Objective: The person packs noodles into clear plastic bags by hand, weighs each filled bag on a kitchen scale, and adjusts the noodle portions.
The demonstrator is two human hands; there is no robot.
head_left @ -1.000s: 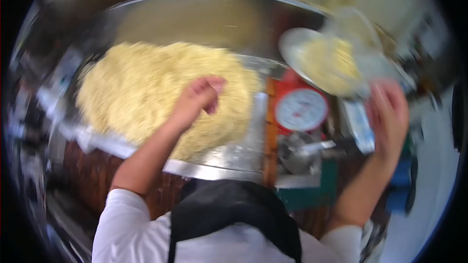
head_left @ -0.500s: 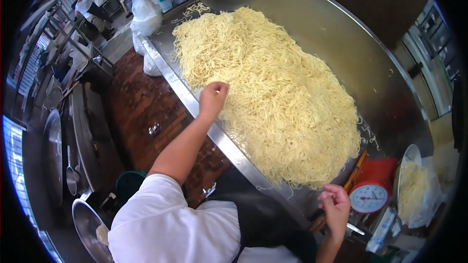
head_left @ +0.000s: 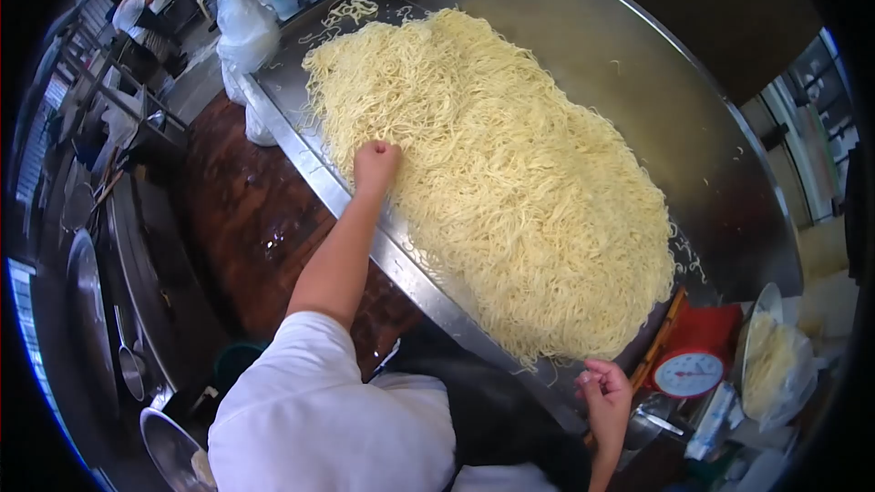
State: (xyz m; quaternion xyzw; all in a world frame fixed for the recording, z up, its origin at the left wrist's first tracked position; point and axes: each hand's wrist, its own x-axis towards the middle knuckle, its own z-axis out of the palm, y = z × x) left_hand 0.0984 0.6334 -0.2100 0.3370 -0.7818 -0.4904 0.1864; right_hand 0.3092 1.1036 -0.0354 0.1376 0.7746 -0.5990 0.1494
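A large heap of pale yellow noodles point(head_left: 510, 182) lies in a wide metal tray point(head_left: 670, 118) with a raised back wall. My left hand point(head_left: 376, 167) is closed at the heap's near left edge, over the noodles. What its fingers pinch, if anything, is hidden. Lower right, my right hand point(head_left: 607, 396) is held just off the heap's near end, in front of the tray edge. Its fingers are curled with the thumb against them, and I cannot make out anything between them.
At the right stand a red dial scale point(head_left: 690, 372) and a bowl of noodles in a plastic bag point(head_left: 775, 364). White plastic bags point(head_left: 246, 32) hang at the tray's far left corner. A metal bowl point(head_left: 173, 451) is lower left. A person point(head_left: 137, 14) stands in the background.
My left hand has shifted left and slightly up along the heap's edge. My right hand has moved a little left and down. The view has shifted slightly.
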